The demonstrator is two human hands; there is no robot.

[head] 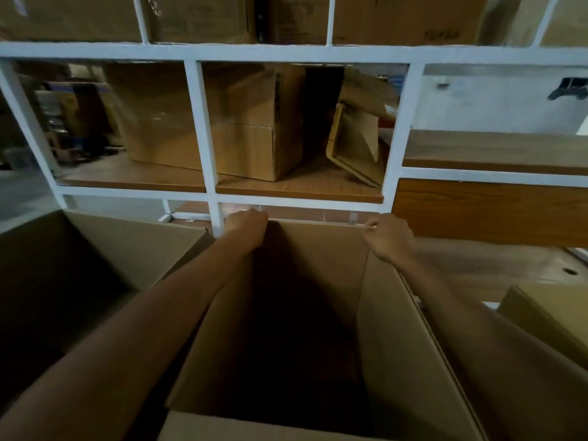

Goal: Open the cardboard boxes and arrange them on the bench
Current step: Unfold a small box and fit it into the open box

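- Head view: I see the open box (318, 265) at centre, its far rim at 12 o'clock, close to the white rack (203, 128).
- The left hand (246, 224) grasps that rim at 11 o'clock, fingers curled over it.
- The right hand (389, 238) grasps the same rim at 1 o'clock.
- A second box (79, 265) stands open at 9 o'clock, just beside the first.
- The bench (477, 268) shows at 3 o'clock.

1. This looks like a storeroom or a warehouse;
2. a tall white rack (203, 128) with wooden shelves (299, 190) fills the back;
3. brown cardboard boxes (251, 148) sit on the shelves; more boxes (397, 20) fill the row above;
4. a big open box (397, 329) stands in front, with a second open box (127, 249) just beside it;
5. the floor (22, 192) on the left is bare and grey.
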